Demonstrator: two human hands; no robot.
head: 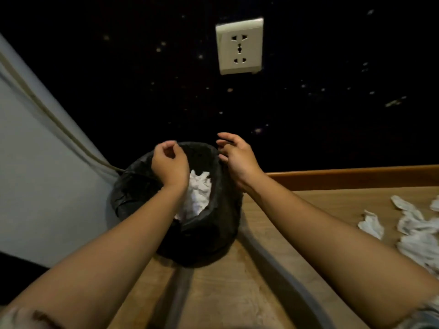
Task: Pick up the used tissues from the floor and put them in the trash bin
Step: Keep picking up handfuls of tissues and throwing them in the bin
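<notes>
A round trash bin [213, 233] lined with a black bag stands on the wooden floor by the dark wall. White crumpled tissues [198, 194] lie inside it. My left hand [169, 162] hovers over the bin's mouth with fingers loosely curled and nothing in it. My right hand [235, 157] is at the bin's right rim, fingers spread and empty. Several more crumpled white tissues [413, 231] lie on the floor at the far right.
A white wall socket [239, 45] is set in the dark speckled wall above the bin. A pale panel with a cable [47, 110] running along it slopes at the left. A wooden skirting board [356, 176] lines the wall's foot at the right.
</notes>
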